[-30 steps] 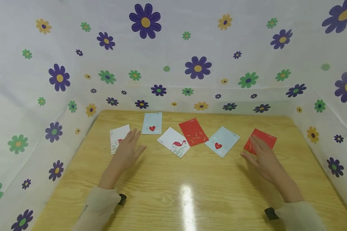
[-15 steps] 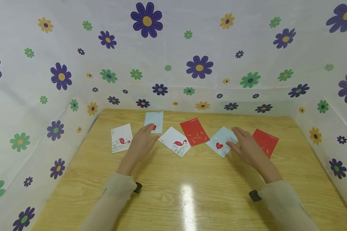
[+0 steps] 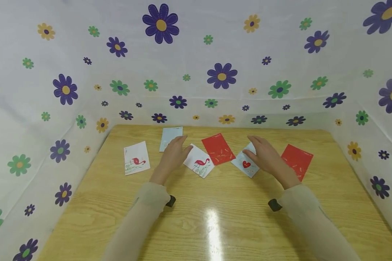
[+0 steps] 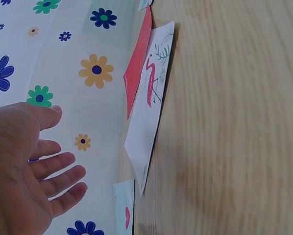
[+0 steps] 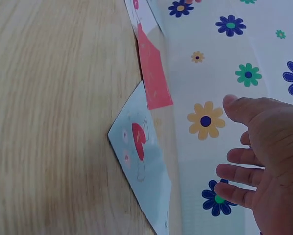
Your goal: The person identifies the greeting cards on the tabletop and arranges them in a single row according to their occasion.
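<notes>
My left hand (image 3: 171, 156) hovers with fingers loosely extended, holding nothing. In the head view it overlaps a light blue card (image 3: 170, 135) and the corner of a white flamingo card (image 3: 199, 162). My right hand (image 3: 264, 155), also bare and relaxed, covers part of another light blue card with a red heart (image 3: 245, 165). Between the hands lies a red card (image 3: 217, 148), its lower corner at the blue card. Both wrist views show palms and spread fingers above the table, apart from the flamingo card (image 4: 149, 98) and the heart card (image 5: 141, 152).
A second white flamingo card (image 3: 136, 159) lies at the left, and a second red card (image 3: 297, 159) at the right, partly behind the right wrist. The wooden table (image 3: 189, 217) meets a white flower-print cloth (image 3: 196, 65) along its back and sides.
Both hands have moved inward: the left from the left flamingo card toward the middle, the right from the right red card over the blue heart card. The cards have stayed in place.
</notes>
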Tool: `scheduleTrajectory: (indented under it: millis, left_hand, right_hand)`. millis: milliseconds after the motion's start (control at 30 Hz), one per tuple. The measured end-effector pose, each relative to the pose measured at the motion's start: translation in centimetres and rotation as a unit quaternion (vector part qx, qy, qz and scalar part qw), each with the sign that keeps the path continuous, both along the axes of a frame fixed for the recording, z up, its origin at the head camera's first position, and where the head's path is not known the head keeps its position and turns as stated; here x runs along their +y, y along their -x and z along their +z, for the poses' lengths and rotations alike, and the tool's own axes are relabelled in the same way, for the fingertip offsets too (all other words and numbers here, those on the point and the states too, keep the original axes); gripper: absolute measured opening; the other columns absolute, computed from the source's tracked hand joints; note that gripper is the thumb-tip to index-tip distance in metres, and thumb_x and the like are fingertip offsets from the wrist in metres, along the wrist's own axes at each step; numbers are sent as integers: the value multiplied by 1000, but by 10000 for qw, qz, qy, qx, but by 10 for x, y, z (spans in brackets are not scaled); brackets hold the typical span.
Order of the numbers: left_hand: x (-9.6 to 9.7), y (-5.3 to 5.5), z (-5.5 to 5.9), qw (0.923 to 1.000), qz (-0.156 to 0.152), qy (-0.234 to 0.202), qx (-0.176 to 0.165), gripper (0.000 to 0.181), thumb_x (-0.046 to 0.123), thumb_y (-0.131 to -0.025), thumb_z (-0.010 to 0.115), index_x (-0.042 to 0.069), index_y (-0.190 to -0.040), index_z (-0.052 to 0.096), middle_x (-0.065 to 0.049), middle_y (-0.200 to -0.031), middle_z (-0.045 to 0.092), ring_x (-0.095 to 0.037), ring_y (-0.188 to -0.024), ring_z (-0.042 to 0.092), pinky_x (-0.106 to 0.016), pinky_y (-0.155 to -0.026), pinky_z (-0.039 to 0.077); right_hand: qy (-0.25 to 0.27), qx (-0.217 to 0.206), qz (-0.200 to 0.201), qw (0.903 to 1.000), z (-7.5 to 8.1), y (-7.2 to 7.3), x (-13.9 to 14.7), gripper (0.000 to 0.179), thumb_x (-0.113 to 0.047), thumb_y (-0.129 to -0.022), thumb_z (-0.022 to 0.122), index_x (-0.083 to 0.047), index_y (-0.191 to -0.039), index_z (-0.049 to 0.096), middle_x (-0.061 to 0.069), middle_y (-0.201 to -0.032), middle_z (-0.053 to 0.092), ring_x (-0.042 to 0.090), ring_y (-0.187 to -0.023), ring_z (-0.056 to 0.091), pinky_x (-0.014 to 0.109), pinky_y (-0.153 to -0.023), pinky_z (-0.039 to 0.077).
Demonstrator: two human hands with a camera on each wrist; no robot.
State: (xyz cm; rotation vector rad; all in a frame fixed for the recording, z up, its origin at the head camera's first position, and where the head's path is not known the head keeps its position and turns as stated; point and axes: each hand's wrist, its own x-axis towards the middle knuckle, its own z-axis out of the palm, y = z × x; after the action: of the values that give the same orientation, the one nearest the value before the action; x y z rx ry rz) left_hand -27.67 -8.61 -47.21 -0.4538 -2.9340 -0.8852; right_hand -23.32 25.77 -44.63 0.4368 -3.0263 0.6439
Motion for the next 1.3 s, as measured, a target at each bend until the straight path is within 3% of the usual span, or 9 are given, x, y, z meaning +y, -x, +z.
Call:
scheduleTrajectory:
  millis: [400, 700, 867, 1067, 1300]
  left_hand:
    - [27, 25, -6, 9997, -106, -32, -225, 53, 28, -106, 61, -2, -149, 50, -20, -150, 53, -36, -141, 47, -48, -117, 37]
    - [46, 34, -7, 9980, 68, 31, -630, 55, 28, -106, 62, -1, -150, 49, -19, -147, 54, -33, -138, 50, -45, -114, 41]
    - [52, 40, -9, 9978, 48, 199, -625, 55, 27, -105, 63, -1, -150, 50, -19, -147, 55, -33, -138, 50, -44, -114, 41]
    - [57, 48, -10, 9979, 51, 445, -470, 53, 23, -103, 66, -4, -146, 53, -21, -142, 58, -33, -135, 52, -43, -114, 42]
    - [66, 53, -11, 9962, 136, 552, -659, 54, 23, -102, 68, -3, -146, 53, -21, -143, 57, -34, -136, 51, -44, -113, 42]
  right_hand:
    - [36, -75, 203, 9998, -7, 32, -20, 63, -24, -104, 64, 9, -152, 39, 31, -152, 44, 48, -142, 40, 60, -116, 33]
    - [210, -157, 262, 9993, -17, 57, -33, 60, -21, -103, 65, 11, -149, 43, 32, -149, 46, 46, -127, 55, 57, -108, 45]
    - [337, -326, 230, 9986, -22, 68, -42, 57, -18, -103, 64, 11, -149, 44, 32, -150, 46, 44, -121, 59, 55, -103, 49]
    - [379, -475, 164, 9980, -28, 83, -55, 55, -16, -104, 63, 9, -150, 44, 29, -151, 46, 44, -135, 49, 55, -111, 42]
    - [359, -816, -100, 9960, -39, 95, -66, 57, -16, -103, 64, 4, -152, 44, 25, -154, 45, 41, -143, 41, 54, -115, 38]
